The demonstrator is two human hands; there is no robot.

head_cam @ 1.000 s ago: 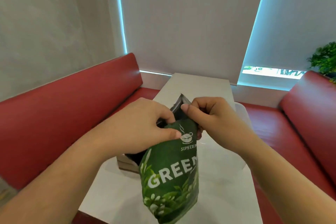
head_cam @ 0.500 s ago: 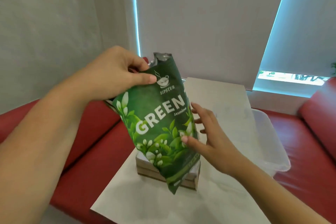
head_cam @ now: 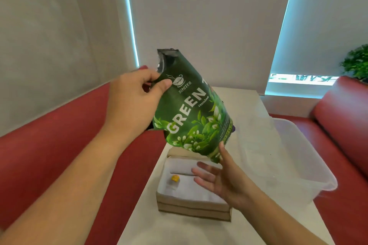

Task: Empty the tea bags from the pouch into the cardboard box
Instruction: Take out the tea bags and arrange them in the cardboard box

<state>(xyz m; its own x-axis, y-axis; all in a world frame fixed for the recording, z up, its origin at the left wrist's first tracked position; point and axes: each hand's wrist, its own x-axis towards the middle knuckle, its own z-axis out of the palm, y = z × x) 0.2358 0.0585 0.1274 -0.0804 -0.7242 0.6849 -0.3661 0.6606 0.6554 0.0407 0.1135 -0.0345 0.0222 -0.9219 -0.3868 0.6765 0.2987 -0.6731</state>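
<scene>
Head view: pouch (head_cam: 193, 113) is being pinched at its upturned mouth by left hand (head_cam: 129, 103), axis eleven-to-five, box (head_cam: 191, 208) at six; right hand (head_cam: 225, 183) is being held open beneath.

Left hand (head_cam: 130, 103): bare, and there's a short, neat thumbnail showing.
Right hand (head_cam: 225, 182): bare as well, slim fingers.
Left forearm (head_cam: 65, 185): uncovered right to the frame edge.
Right forearm (head_cam: 278, 217): same, uncovered throughout.

Green leaf-print pouch (head_cam: 194, 117) (white txt), brown box (head_cam: 193, 208).
</scene>
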